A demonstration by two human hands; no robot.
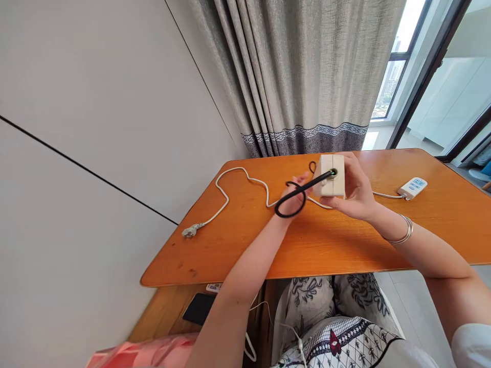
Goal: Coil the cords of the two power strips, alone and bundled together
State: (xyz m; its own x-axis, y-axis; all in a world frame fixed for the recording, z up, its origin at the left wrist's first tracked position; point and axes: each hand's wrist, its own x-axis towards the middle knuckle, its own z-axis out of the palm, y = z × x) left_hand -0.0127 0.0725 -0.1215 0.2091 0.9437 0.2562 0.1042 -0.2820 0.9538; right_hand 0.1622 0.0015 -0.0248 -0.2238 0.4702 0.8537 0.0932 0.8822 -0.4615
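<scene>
Over the tabletop (345, 245), the right hand (356, 189) grips a white box (333, 189) with a black cord (316, 180). The left hand (293, 203) is there too, but I can't tell if it grips anything. A plug (191, 231) lies near the tabletop's left edge.

Silvery bangles (410, 228), a pale sleeve (472, 343) — and whitish trousers (312, 301) printed with black leaves.

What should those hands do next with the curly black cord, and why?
Maybe the left hand should straighten the black cord: its loop shows right in front of that hand, while the right hand holds the cream box where the cord comes out.
</scene>
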